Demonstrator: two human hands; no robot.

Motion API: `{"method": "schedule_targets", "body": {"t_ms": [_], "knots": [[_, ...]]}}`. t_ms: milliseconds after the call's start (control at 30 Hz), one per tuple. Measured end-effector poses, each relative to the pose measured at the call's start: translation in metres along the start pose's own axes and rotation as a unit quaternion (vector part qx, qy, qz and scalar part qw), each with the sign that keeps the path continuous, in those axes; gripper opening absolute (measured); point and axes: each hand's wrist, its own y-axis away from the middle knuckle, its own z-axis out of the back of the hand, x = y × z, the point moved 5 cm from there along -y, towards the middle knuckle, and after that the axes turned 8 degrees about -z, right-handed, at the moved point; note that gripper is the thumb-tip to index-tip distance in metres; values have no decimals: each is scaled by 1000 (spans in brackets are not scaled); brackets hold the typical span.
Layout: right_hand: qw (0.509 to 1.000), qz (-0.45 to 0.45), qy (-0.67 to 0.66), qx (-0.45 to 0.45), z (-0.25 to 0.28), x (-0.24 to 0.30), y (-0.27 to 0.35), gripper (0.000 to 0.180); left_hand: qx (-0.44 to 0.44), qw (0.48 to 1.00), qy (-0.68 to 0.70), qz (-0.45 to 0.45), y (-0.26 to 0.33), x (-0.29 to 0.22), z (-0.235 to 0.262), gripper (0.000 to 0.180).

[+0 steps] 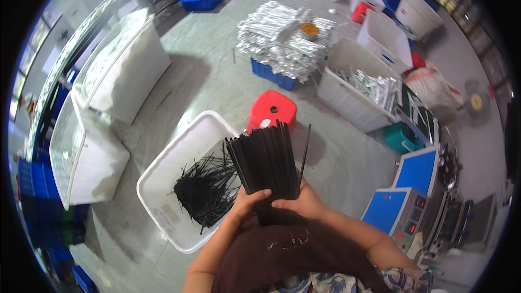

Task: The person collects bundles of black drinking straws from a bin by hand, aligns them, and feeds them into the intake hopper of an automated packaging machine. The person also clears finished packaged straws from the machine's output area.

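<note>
My left hand (248,204) and my right hand (300,202) both grip the lower end of a thick bundle of long black sticks (266,158), held upright and fanned slightly in front of my chest. One stick (305,149) stands apart on the right side of the bundle. Just left of my hands stands a white plastic bin (163,171) with a loose heap of black sticks (205,189) on its bottom.
A red plastic stool (272,108) stands behind the bundle. Beyond it a pile of silver foil packets (282,38) rests on a blue crate. White bins (353,84) with more packets sit at right, blue-topped machines (415,171) near my right elbow, large white tubs (116,70) at left.
</note>
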Motion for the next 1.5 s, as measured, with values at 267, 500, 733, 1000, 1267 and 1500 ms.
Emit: {"method": "schedule_targets", "body": {"t_ms": [267, 500, 733, 1000, 1267, 1500], "knots": [[985, -13, -153, -75, 112, -48, 94, 63, 160, 975, 71, 139, -34, 97, -112, 59], [950, -8, -292, -107, 217, -42, 163, 59, 180, 934, 0, 309, -74, 138, -240, 47], [957, 33, -150, -246, 276, -48, 223, 70, 276, 907, 75, 309, -96, 210, -302, 56], [920, -84, -139, -357, 335, -54, 249, 68, 360, 803, 137, 454, -159, 265, -393, 70], [873, -43, -358, -329, 347, -73, 262, 68, 519, 662, 111, 529, -151, 296, -472, 90], [813, 27, -488, -316, 347, -107, 302, 68, 515, 616, 34, 595, -121, 350, -496, 91]]}}
